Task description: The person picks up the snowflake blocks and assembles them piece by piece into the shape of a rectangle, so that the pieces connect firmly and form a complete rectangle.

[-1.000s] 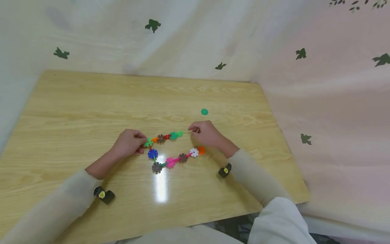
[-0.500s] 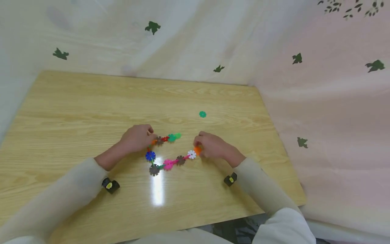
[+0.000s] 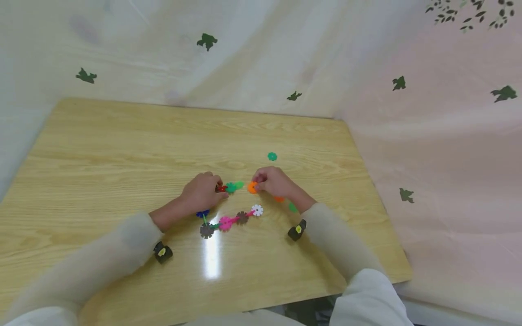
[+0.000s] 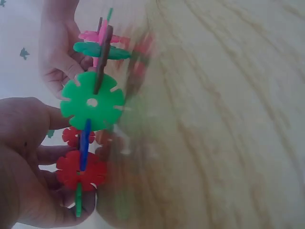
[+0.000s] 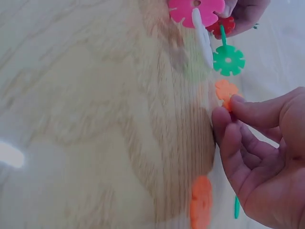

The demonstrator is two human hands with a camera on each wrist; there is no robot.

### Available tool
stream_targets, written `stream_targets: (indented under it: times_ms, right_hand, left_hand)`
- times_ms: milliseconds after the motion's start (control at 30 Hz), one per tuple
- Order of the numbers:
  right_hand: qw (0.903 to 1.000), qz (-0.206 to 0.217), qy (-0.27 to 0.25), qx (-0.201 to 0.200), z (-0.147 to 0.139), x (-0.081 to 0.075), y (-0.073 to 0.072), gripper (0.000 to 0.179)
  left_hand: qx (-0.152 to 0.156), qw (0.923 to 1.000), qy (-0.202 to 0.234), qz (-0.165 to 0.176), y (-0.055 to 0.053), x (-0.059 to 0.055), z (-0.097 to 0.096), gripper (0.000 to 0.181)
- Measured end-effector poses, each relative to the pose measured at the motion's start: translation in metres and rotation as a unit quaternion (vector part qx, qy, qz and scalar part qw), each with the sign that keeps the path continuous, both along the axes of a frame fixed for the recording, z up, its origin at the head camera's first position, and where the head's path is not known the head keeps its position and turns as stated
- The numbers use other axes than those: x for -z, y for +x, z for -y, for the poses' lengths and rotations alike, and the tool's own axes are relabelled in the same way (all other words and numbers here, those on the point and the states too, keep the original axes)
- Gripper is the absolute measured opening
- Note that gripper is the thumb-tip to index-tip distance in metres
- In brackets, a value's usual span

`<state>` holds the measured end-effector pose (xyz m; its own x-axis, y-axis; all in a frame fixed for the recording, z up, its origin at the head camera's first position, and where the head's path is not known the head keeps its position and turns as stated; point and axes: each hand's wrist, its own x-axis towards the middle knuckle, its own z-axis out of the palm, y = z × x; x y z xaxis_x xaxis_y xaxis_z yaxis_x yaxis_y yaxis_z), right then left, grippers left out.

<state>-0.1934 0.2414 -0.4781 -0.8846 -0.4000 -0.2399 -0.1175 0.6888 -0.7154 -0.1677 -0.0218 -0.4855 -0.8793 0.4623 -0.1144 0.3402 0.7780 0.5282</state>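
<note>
Slotted plastic snowflake discs form a bent chain on the wooden table [image 3: 122, 149]. Its near row includes a pink disc [image 3: 225, 223] and ends in a white disc [image 3: 257, 210]. My left hand [image 3: 202, 192] grips the far row at a red disc [image 5: 224, 26] and covers part of the chain. Beyond those fingers, a teal-green disc [image 3: 231, 187] and a light green disc [image 3: 239, 185] stick out to the right. My right hand [image 3: 275, 182] pinches an orange disc [image 3: 253, 187] between thumb and finger, a small gap from the light green end.
Another orange disc [image 3: 279, 199] and a green disc [image 3: 292, 207] lie under and beside the right wrist. A single teal disc [image 3: 272, 156] lies farther back. Pale curtains [image 3: 253, 54] with dark bird shapes border the table at the back and right.
My right hand has picked up the orange disc from beside the white one and carried it up and left towards the far row. My left hand has slid right along the chain to the red disc.
</note>
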Motion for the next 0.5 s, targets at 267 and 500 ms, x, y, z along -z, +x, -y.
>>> stream_targets:
  times_ms: [267, 500]
  right_hand:
    - [0.9804, 0.103, -0.126, 0.111, 0.015, 0.004, -0.009, 0.016]
    - [0.9768, 0.119, -0.128, 0.124, 0.020, 0.004, -0.009, 0.017]
  left_hand:
    - [-0.019, 0.9985, 0.045, -0.027, -0.005, 0.005, -0.002, 0.030]
    - [-0.015, 0.9961, 0.058, -0.065, -0.002, 0.014, 0.000, 0.022]
